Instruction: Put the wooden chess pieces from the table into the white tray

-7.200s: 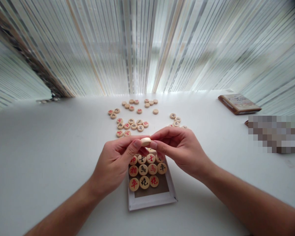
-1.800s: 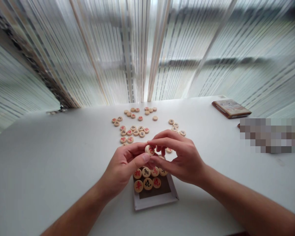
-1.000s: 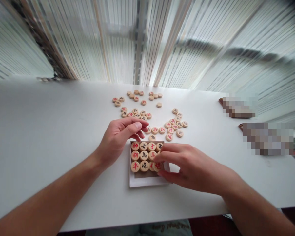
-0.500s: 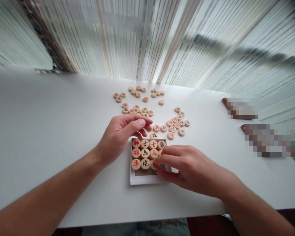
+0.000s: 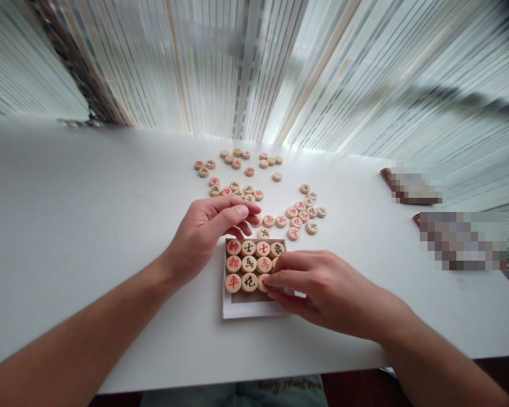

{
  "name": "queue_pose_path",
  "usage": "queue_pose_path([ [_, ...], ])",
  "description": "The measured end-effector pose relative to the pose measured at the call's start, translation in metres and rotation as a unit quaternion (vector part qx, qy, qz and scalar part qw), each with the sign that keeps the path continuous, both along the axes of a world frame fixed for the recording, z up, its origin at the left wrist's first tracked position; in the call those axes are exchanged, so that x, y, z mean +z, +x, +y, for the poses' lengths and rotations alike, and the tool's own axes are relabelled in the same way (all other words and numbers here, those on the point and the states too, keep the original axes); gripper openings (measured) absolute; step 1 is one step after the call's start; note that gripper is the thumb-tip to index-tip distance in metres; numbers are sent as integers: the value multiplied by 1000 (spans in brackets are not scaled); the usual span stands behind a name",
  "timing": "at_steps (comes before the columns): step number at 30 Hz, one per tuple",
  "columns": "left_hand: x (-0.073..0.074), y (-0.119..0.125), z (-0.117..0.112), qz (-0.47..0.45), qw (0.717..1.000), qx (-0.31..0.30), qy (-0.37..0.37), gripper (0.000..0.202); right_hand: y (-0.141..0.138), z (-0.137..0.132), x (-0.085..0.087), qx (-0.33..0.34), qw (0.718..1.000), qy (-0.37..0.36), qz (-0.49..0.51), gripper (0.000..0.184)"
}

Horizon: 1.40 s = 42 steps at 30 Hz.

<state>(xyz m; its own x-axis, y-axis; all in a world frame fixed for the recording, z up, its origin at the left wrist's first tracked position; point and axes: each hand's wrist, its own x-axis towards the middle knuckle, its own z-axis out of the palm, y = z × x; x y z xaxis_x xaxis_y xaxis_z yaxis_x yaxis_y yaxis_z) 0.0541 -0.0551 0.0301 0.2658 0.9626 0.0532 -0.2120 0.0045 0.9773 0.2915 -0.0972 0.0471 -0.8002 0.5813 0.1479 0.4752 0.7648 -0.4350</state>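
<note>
A shallow white cardboard tray (image 5: 246,310) lies on the white table in front of me. In it, round wooden chess pieces (image 5: 249,264) with red and black characters sit in rows. My right hand (image 5: 326,291) rests on the tray's right side, and its fingertips pinch a piece (image 5: 262,282) at the right end of the nearest row; that piece is mostly hidden. My left hand (image 5: 203,234) hovers at the tray's far left corner with loosely curled fingers and nothing in them.
Several loose chess pieces (image 5: 237,192) lie scattered on the table beyond the tray, with another cluster (image 5: 305,212) to the right. Two pixelated brown objects (image 5: 411,186) sit at the far right. Striped blinds hang behind the table. The table's near edge (image 5: 237,381) is close to my body.
Earlier both hands held one piece together above the tray. My right hand then carried it down into the tray's near row, and my left hand let go and stayed over the far corner.
</note>
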Motion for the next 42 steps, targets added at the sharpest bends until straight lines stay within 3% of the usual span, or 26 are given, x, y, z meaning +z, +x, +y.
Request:
queue_pose_path([
  [5, 0, 0, 1, 3, 1000, 3, 2, 19, -1, 0, 2, 2, 1000, 9, 5, 18],
  [9, -2, -1, 2, 6, 1000, 15, 9, 19, 3, 2, 1, -14, 996, 62, 68, 17],
  [13, -4, -4, 6, 24, 998, 54, 32, 18, 11, 15, 0, -72, 976, 143, 147, 13],
  [17, -8, -10, 15, 35, 991, 111, 67, 19, 15, 30, -6, -147, 949, 185, 207, 24],
  [19, -10, -14, 21, 56, 983, 147, 93, 23, 15, 35, -11, -186, 938, 176, 236, 27],
  [23, -14, -23, 33, 86, 966, 201, 137, 24, 13, 48, -14, -262, 920, 80, 282, 30],
  [29, -13, -29, 38, 130, 948, 226, 181, 27, 10, 84, 0, -291, 906, 35, 307, 35],
  [34, -12, -27, 33, 158, 945, 217, 188, 26, 17, 96, -26, -342, 874, 82, 335, 38],
  [38, -15, -25, 33, 173, 946, 211, 173, 26, 24, 90, -45, -339, 879, 121, 313, 33],
  [42, -17, -23, 34, 183, 946, 215, 161, 26, 24, 87, -44, -310, 890, 147, 301, 31],
])
